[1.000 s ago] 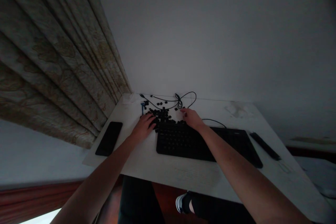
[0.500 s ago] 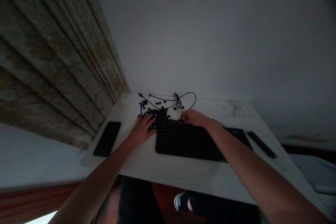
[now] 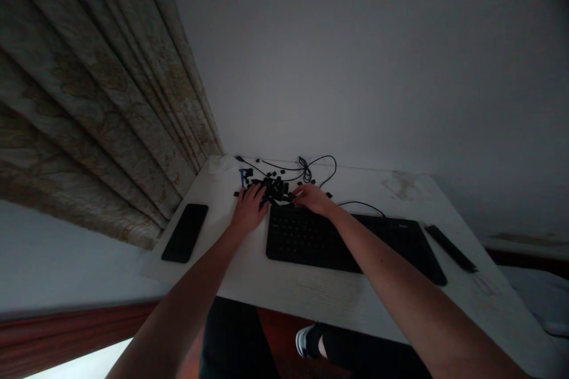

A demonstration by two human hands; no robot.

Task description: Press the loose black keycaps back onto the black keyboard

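Fingers spread, my left hand [image 3: 249, 209] rests palm down on the left side of a pile of loose black keycaps [image 3: 278, 188]. My right hand [image 3: 312, 199] is at the right side of the pile, just above the top edge of a black keyboard [image 3: 293, 235]. Its fingers are bent together by the keycaps; whatever lies between the fingertips is too small and dark to make out. The keyboard's left part shows rows of key positions, and my right forearm crosses over its middle. A small blue tool [image 3: 242, 176] lies behind my left hand.
A black phone [image 3: 185, 233] lies on the white table [image 3: 306, 284] at the left. Behind the pile a black cable [image 3: 306, 170] is looped near the wall. A long dark bar [image 3: 451, 249] lies right of the keyboard. A patterned curtain [image 3: 111, 83] hangs at the left.
My right hand has moved left, closer to the pile, uncovering some keycaps and cable on its right. My left hand has shifted slightly onto the pile, and some keycaps have moved.
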